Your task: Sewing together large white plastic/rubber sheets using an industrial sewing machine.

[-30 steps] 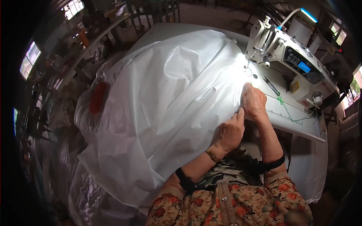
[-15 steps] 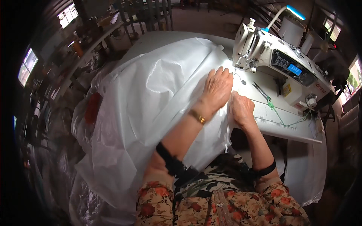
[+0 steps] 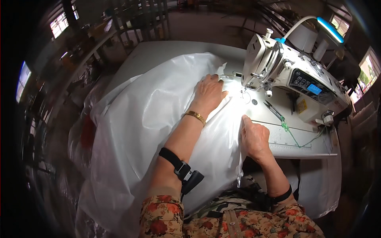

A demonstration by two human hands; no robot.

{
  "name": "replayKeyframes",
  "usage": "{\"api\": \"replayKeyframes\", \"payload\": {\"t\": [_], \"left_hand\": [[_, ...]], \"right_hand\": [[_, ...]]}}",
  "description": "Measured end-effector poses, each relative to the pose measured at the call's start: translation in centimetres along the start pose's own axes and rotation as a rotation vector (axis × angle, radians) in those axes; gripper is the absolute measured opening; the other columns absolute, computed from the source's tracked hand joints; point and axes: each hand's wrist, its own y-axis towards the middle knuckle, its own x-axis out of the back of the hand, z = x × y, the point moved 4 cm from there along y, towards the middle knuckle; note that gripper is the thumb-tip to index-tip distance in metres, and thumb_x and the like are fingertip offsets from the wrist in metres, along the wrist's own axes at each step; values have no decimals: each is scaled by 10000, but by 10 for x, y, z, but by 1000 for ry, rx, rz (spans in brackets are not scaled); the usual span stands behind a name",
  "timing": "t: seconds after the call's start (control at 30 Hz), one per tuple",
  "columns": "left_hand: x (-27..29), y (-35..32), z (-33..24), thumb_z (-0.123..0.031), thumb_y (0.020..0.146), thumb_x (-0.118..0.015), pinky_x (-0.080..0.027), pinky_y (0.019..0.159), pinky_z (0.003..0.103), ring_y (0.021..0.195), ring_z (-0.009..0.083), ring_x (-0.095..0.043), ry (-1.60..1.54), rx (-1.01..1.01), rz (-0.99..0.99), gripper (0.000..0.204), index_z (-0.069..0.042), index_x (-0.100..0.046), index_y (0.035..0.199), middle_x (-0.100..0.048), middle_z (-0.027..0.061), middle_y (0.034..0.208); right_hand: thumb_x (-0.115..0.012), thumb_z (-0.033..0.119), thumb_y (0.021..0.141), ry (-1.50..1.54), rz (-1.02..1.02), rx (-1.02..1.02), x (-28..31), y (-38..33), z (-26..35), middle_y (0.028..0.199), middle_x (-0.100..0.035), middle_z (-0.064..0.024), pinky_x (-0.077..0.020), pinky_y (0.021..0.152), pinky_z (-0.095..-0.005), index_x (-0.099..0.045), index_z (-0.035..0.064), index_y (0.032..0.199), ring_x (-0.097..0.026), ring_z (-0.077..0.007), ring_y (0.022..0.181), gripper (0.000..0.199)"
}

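Observation:
A large, shiny white sheet of plastic-like material spreads over the table and hangs down its near left side. My left hand grips it just left of the sewing machine's needle area, with the material rumpled beside the thumb. Closer to me, my right hand is closed at the sheet's right edge, its index finger stretched toward the machine; the other fingertips are tucked out of sight. The white sewing machine stands right of the sheet, its lamp lighting the needle area brightly.
Dark scissors or snips with green thread lie on the table right of my right hand. A blue-ended lamp arches above the machine, near white thread cones. Crumpled clear plastic hangs at the left.
My left hand has drawn leftward from the needle area, shifting the sheet with it. My right hand has come slightly nearer to me. The whole view has also shifted a little.

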Motion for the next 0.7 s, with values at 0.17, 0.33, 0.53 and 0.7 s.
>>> {"api": "replayKeyframes", "payload": {"t": [0.17, 0.33, 0.53, 0.7], "left_hand": [[-3, 5, 3, -375, 864, -643, -443, 973, 429, 1129, 276, -521, 33, 53, 16, 439, -19, -670, 1120, -607, 100, 1197], [-10, 2, 2, -353, 859, -652, -427, 962, 413, 1125, 267, -514, 75, 39, -18, 427, -24, -660, 1131, -596, 92, 1210], [-6, 6, -5, -251, 862, -652, -431, 931, 412, 1108, 265, -529, 103, -185, -195, 322, -34, -653, 1099, -602, 96, 1181], [-16, 12, -10, -180, 888, -593, -473, 873, 432, 993, 331, -594, -73, -320, -34, 235, -25, -634, 1059, -641, 160, 1093]], "right_hand": [[-550, 84, 862, -6, 6, -35, 0, 0, 1, 681, -649, -187, -477, 626, -486, -563, -2, 1223, -643, -381, 648, 371], [-556, 98, 866, 14, -6, -7, -1, -1, 2, 669, -647, -182, -475, 617, -483, -561, 3, 1227, -639, -375, 631, 374], [-555, 104, 867, 14, 2, -15, 1, 0, 3, 665, -645, -185, -476, 616, -484, -553, 1, 1237, -639, -375, 628, 384], [-534, 103, 858, 27, 18, -1, 2, 0, 1, 687, -656, -196, -489, 617, -483, -543, -38, 1238, -655, -379, 650, 406]]}}
